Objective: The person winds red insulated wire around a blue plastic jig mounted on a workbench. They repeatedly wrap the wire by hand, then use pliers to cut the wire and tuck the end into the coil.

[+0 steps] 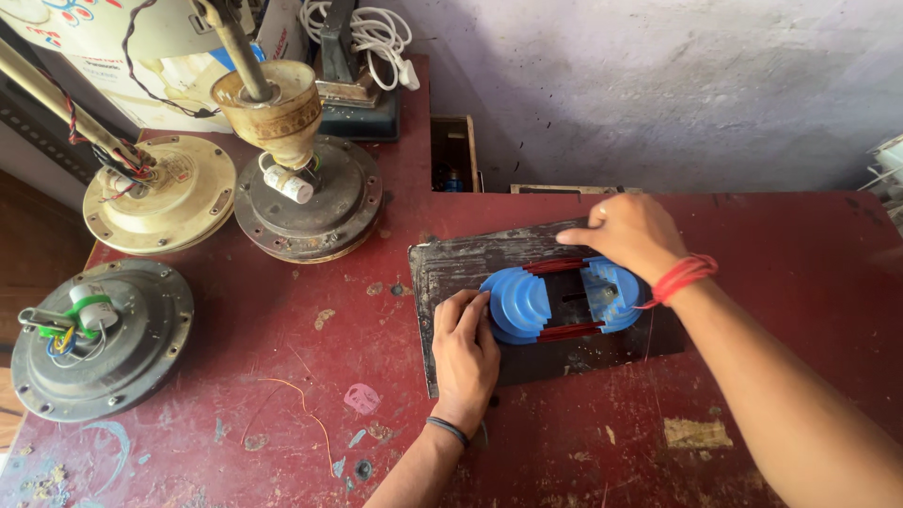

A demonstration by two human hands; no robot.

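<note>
1. Forearms are being stretched in from the lower edge toward a blue stepped winding former [555,301], which is being kept on a dark metal plate [527,259] on the worn red workbench [282,376].
2. The left hand [464,343] is being laid flat against the former's rounded near end; its fingers [461,309] are being held together and extended, pressed on the blue steps and not curled round anything.
3. The right hand [628,235] is being set over the far long edge; its fingertips [576,235] are being bent down beside the upper band of red wire [557,266]; whether wire is being pinched beneath them cannot be told.
4. The former is therefore being bracketed: just ahead of the left fingertips, and directly under and toward the wrist side of the right fingers; a second wire band [569,329] is lying along the edge farthest from the right fingertips.
5. For the work to be done well, in judgement, the former should be steadied evenly from both ends; the turns should be kept seated in their steps; pressure should be kept off the thin wire.
6. Well beyond the left fingers, three ceiling fan motor housings [310,202] are being left untouched.
</note>
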